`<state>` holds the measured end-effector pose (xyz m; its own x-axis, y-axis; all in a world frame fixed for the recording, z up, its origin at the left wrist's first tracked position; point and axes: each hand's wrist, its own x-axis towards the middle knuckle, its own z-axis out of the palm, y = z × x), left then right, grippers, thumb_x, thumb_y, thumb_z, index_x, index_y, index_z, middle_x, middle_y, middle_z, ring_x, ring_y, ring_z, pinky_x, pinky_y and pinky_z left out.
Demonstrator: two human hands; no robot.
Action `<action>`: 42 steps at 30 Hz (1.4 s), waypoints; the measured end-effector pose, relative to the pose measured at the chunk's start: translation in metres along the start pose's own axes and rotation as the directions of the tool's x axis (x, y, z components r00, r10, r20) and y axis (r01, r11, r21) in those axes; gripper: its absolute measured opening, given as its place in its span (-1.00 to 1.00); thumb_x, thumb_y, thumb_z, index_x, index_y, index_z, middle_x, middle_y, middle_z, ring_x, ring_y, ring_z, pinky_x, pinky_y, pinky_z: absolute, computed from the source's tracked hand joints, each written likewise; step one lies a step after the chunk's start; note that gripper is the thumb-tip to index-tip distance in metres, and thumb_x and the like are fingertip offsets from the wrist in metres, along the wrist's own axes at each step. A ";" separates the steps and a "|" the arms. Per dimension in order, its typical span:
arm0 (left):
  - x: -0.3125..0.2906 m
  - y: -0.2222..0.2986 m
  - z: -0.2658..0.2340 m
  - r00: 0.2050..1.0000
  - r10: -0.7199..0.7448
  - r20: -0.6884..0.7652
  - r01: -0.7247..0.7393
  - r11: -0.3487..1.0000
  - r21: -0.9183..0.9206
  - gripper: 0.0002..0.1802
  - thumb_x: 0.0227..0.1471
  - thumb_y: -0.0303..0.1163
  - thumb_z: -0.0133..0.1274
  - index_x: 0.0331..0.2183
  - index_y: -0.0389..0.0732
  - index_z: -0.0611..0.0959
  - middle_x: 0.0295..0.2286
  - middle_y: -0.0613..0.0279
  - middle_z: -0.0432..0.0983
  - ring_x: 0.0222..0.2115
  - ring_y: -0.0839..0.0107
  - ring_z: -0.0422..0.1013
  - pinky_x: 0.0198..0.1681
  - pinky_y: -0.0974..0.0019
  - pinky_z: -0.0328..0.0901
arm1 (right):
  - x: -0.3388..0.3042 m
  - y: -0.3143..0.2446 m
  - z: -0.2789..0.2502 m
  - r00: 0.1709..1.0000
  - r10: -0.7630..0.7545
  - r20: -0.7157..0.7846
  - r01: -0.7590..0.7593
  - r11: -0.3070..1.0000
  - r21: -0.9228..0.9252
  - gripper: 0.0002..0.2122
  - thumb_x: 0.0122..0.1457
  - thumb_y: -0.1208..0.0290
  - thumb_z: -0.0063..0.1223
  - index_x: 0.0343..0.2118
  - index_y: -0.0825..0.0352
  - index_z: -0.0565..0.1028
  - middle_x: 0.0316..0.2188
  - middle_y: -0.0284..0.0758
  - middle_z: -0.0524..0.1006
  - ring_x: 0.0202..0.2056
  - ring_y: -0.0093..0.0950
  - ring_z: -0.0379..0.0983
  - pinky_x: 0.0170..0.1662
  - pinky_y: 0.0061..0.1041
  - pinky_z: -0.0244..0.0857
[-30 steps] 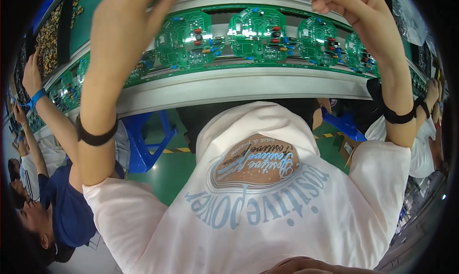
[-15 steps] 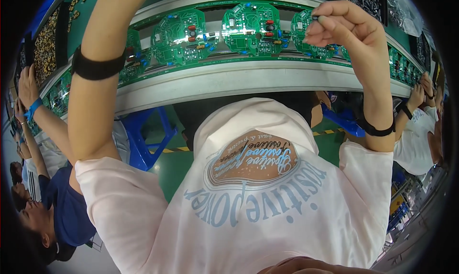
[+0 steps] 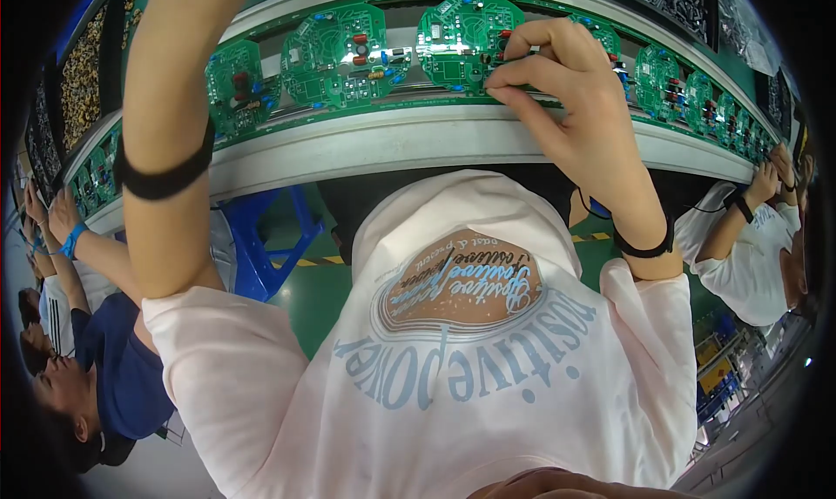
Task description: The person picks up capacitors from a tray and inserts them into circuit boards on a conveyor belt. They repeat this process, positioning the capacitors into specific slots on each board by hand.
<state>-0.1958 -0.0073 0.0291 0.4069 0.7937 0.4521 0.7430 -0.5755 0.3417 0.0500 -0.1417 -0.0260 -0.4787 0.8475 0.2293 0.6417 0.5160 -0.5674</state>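
My right hand [image 3: 557,77] is closed in a pinch over the right side of a green circuit board [image 3: 457,33], its fingertips touching or nearly touching the surface. The small dark electronic component it carried a moment ago is now mostly hidden by the fingers. Red, blue and black parts stand on this board, some behind the hand. To its left lies a similar circuit board [image 3: 318,42] with red, blue and tan-banded components. My left forearm [image 3: 170,90], with a black wristband [image 3: 165,172], reaches out past the top edge, so the left hand is out of sight.
A pale metal rail [image 3: 366,142] runs along the near side of the row of boards. Bins of small yellowish parts [image 3: 83,81] and dark parts [image 3: 666,3] stand beyond it. Co-workers' hands [image 3: 65,216] are at the line on the left, others [image 3: 771,172] on the right.
My right hand has moved left and down from above the line onto a board, still pinched. The boards have shifted slightly right. My left forearm has shifted a little left.
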 end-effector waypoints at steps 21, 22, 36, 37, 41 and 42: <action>-0.147 0.027 -0.026 0.807 -0.472 0.354 0.557 0.411 -0.721 -0.77 0.26 -0.56 0.10 -0.08 -0.45 0.68 -0.31 0.04 0.68 -0.33 0.42 0.60 -0.22 0.44 0.48 | 0.000 0.004 0.016 1.000 -0.014 0.018 0.014 1.000 -0.011 -0.87 -0.01 0.56 0.30 -0.35 0.31 0.63 -0.21 -0.34 0.52 -0.13 -0.30 0.43 -0.03 -0.34 0.23; -0.150 0.028 -0.026 0.786 -0.485 0.385 0.579 0.355 -0.734 -0.76 0.25 -0.57 0.09 -0.08 -0.45 0.68 -0.30 0.02 0.68 -0.33 0.41 0.61 -0.22 0.44 0.49 | 0.001 0.003 0.015 1.000 -0.022 0.020 0.023 1.000 -0.020 -0.87 -0.01 0.56 0.30 -0.35 0.31 0.63 -0.22 -0.34 0.52 -0.14 -0.30 0.43 -0.05 -0.33 0.23; -0.162 0.033 -0.024 0.770 -0.477 0.424 0.588 0.273 -0.762 -0.76 0.23 -0.60 0.10 -0.08 -0.45 0.69 -0.29 -0.01 0.69 -0.29 0.38 0.63 -0.17 0.41 0.50 | 0.005 -0.009 0.011 0.991 -0.134 0.014 0.134 0.967 -0.218 -0.85 -0.07 0.53 0.31 -0.40 0.27 0.58 -0.26 -0.43 0.52 -0.22 -0.37 0.40 -0.14 -0.35 0.24; -0.162 0.032 -0.023 0.777 -0.480 0.407 0.585 0.311 -0.749 -0.77 0.22 -0.61 0.10 -0.09 -0.44 0.70 -0.29 0.01 0.69 -0.29 0.38 0.63 -0.17 0.41 0.50 | 0.003 -0.008 0.011 0.990 -0.139 0.007 0.137 0.966 -0.219 -0.84 -0.05 0.52 0.32 -0.37 0.27 0.59 -0.24 -0.42 0.53 -0.22 -0.36 0.41 -0.15 -0.35 0.24; -0.165 0.030 -0.021 0.793 -0.494 0.358 0.585 0.449 -0.676 -0.79 0.19 -0.62 0.13 -0.13 -0.39 0.73 -0.28 0.07 0.70 -0.29 0.42 0.62 -0.16 0.42 0.50 | -0.001 -0.007 0.011 0.988 -0.150 -0.021 0.143 0.970 -0.196 -0.81 -0.02 0.52 0.34 -0.30 0.27 0.62 -0.21 -0.38 0.56 -0.23 -0.33 0.42 -0.16 -0.34 0.25; -0.166 0.029 -0.020 0.797 -0.500 0.339 0.587 0.505 -0.633 -0.80 0.17 -0.62 0.15 -0.15 -0.37 0.74 -0.28 0.10 0.70 -0.29 0.45 0.62 -0.16 0.43 0.49 | -0.001 -0.008 0.010 0.988 -0.151 -0.030 0.144 0.973 -0.180 -0.79 -0.02 0.53 0.34 -0.27 0.28 0.63 -0.21 -0.36 0.56 -0.22 -0.32 0.43 -0.16 -0.34 0.27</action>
<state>-0.2526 -0.1599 -0.0199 0.1329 0.9870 -0.0902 0.2773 0.0504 0.9595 0.0394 -0.1479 -0.0297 -0.5521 0.7630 0.3362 0.6633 0.6463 -0.3773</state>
